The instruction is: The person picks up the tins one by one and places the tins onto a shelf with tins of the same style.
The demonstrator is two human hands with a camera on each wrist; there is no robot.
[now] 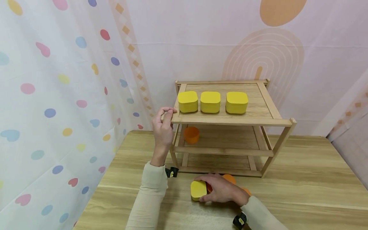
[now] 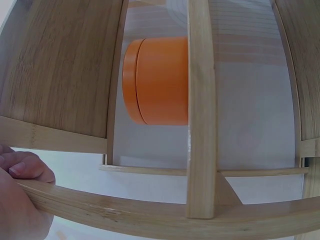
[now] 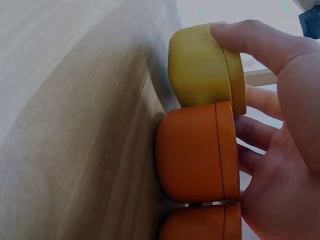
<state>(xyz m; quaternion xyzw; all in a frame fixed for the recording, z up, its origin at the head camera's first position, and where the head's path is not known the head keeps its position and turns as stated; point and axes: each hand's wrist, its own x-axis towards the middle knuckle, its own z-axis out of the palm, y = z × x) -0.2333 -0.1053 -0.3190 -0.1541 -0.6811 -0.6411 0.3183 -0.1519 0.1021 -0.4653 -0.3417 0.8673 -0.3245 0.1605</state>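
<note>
**Wooden rack steadied by one hand, yellow tin under the other**

Wood covers most of the scene: a pale plank table (image 1: 302, 179) carries a three-tier bamboo shelf rack (image 1: 230, 119) set against a patterned backdrop. On the rack's top tier three yellow lidded tins (image 1: 210, 102) stand in a row, close together but apart from one another. On the middle tier, at its left end, sits a single orange tin (image 1: 191, 134); the left wrist view shows it through the rack's slats.

The left hand (image 1: 163, 129) grips the front left corner of the top tier, fingers curled over the rail and thumb beneath.

The right hand (image 1: 222, 190) rests on the table just in front of the rack's foot. Its fingers are curled round a fourth yellow tin (image 1: 198, 190), with the thumb on the tin's near side. Touching that tin to its right, under the palm, is an orange tin (image 3: 195, 152), and a second orange tin (image 3: 200, 222) sits touching that one in turn. All three stand on the table in a tight line. Both forearms wear cream sleeves (image 1: 149, 198), each with a small black wrist camera.
</note>
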